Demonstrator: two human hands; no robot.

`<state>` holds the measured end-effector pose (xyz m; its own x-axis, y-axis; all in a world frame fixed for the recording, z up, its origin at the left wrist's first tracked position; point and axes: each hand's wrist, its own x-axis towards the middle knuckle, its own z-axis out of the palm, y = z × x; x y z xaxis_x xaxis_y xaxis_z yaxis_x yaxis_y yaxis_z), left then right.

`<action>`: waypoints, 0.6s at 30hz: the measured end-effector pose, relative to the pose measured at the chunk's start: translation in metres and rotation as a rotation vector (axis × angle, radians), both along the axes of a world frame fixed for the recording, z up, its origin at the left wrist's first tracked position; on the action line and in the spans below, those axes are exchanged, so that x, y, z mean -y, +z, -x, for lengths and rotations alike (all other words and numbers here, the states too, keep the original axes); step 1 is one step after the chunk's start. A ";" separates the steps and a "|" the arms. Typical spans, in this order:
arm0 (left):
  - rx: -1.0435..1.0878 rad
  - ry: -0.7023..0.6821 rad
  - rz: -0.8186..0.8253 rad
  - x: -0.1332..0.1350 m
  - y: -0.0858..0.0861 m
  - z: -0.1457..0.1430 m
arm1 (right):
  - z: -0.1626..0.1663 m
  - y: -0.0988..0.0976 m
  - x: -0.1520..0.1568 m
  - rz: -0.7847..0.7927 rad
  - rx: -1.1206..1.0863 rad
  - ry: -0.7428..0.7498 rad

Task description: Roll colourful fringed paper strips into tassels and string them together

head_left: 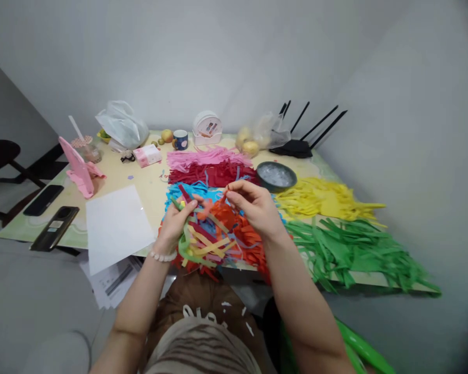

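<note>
The left hand [178, 218] holds a bunch of paper strips [203, 241] in green, yellow, red and orange. The strips are thin and bendy and hang down under the fingers. The right hand [253, 205] sits just beside it and pinches one orange strip end with its fingertips. Under both hands lies an orange pile [249, 236] on the surface [148, 182]. Farther off sit red strips [214, 175], pink strips [206, 157] and a dark bowl [276, 176].

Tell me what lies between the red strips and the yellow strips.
In the head view, a dark round bowl sits between the red strips and the yellow strips.
</note>
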<state>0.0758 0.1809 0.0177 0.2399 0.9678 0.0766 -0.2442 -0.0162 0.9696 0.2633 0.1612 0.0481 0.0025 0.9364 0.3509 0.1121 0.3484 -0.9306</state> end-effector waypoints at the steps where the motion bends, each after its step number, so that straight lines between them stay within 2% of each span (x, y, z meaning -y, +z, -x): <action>1: -0.018 0.011 0.002 0.000 0.000 0.001 | -0.004 -0.001 -0.002 0.013 -0.019 0.044; 5: -0.083 -0.054 0.002 0.007 0.003 -0.006 | -0.006 -0.006 -0.008 0.039 -0.038 0.175; 10: -0.010 -0.145 0.083 0.014 0.002 -0.022 | 0.002 -0.012 -0.007 0.009 -0.081 0.164; 12: 0.011 -0.166 0.105 0.014 0.002 -0.023 | 0.002 -0.013 -0.004 -0.004 -0.096 0.105; 14: 0.012 -0.155 0.112 0.015 0.002 -0.022 | 0.002 -0.014 0.002 -0.040 -0.082 -0.028; 16: 0.011 -0.085 0.110 0.017 0.004 -0.020 | 0.001 -0.015 0.012 -0.082 -0.025 -0.190; 18: 0.026 0.024 0.109 0.019 0.005 -0.019 | 0.003 -0.015 0.025 -0.104 0.087 -0.280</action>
<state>0.0945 0.1616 0.0229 0.2160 0.9761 -0.0240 -0.2703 0.0834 0.9592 0.2606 0.1362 0.0334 0.2208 0.8626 0.4551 0.2943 0.3860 -0.8743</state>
